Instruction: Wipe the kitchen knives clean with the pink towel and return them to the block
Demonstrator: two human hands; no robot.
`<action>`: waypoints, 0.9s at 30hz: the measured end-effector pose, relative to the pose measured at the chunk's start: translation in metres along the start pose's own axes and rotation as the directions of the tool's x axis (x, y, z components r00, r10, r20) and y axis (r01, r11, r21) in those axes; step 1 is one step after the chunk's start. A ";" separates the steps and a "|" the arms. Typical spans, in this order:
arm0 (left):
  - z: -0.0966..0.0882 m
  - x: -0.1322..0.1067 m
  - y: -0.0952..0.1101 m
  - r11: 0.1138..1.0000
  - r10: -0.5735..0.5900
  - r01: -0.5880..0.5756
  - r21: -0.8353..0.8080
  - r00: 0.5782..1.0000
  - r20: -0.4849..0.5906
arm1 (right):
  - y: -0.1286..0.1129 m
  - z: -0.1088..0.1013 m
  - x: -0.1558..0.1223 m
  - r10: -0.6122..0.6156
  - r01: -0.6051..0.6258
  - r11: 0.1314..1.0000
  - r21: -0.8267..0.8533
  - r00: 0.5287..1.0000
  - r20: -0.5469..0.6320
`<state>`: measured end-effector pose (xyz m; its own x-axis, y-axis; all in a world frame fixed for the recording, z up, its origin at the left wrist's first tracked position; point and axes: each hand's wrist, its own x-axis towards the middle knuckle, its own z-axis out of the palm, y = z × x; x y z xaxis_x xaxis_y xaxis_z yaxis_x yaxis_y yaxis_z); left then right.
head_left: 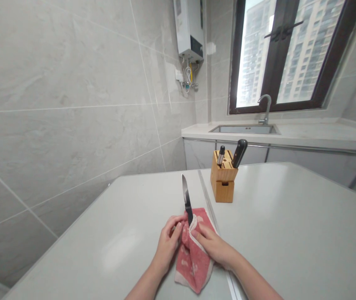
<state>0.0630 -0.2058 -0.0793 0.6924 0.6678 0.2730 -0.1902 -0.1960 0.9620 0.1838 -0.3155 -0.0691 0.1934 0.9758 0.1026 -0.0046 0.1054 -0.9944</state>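
Note:
A red towel (193, 266) with pale trim and light patches is bunched between my two hands above the white table. Out of its folds rises a kitchen knife (185, 191), blade up and pointing away from me, its black handle partly wrapped by the cloth. On the left side, my left hand (170, 237) pinches the towel beside the handle. My right hand (212, 246) grips the towel's pale edge from the right, thumb on top. The lower end of the handle is hidden in the cloth.
Beyond my hands, a wooden knife block (224, 177) stands on the white table (128, 233), with a black-handled knife (239, 153) and a second handled tool (220, 155) in it. Farther back are a counter with a sink (243, 129) and a faucet (267, 109).

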 end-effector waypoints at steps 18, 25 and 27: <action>0.003 -0.002 0.010 0.994 -0.035 0.042 -0.102 0.997 0.076 | 0.003 0.000 0.000 0.028 0.002 0.970 -0.245 0.993 0.117; 0.002 -0.005 0.006 0.867 -0.214 0.250 -0.431 0.968 0.130 | 0.003 0.002 0.000 0.033 -0.004 0.971 -0.239 0.992 0.118; 0.001 -0.004 0.005 0.846 -0.225 0.248 -0.472 0.969 0.105 | 0.000 0.004 0.000 0.039 -0.019 0.978 -0.207 0.995 0.089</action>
<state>0.0599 -0.2108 -0.0753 0.7868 0.6154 0.0471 -0.3179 0.3387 0.8856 0.1803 -0.3145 -0.0691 0.1051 0.9923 0.0659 0.1950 0.0445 -0.9798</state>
